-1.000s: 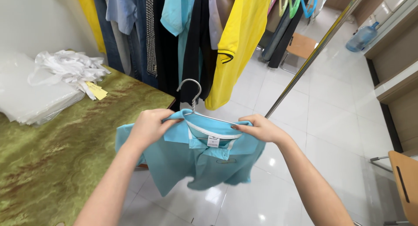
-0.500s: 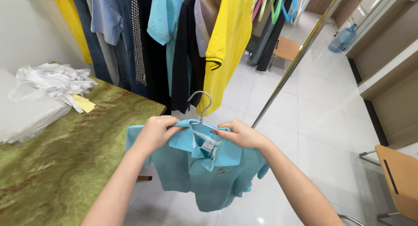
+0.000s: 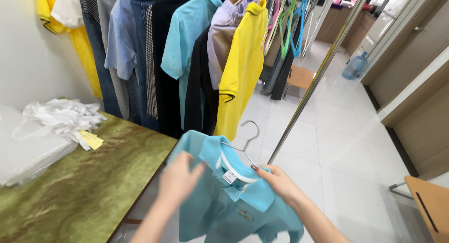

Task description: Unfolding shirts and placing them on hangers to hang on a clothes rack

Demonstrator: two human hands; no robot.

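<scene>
Low in the frame's centre, the left hand [image 3: 180,177] is blurred, fingers loosely spread against the light blue polo shirt [image 3: 234,205]; whether it grips the cloth is unclear. The right hand [image 3: 276,180] is closed on the shirt's collar beside the wire hanger [image 3: 245,142]. The shirt's hem is cut off at the bottom edge. It hangs crumpled, collar turned up, beside the green desk [image 3: 79,187].

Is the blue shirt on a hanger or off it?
On. The light blue polo shirt has a metal hanger hook poking out of its collar, with the right hand and left hand at its shoulders.
</scene>
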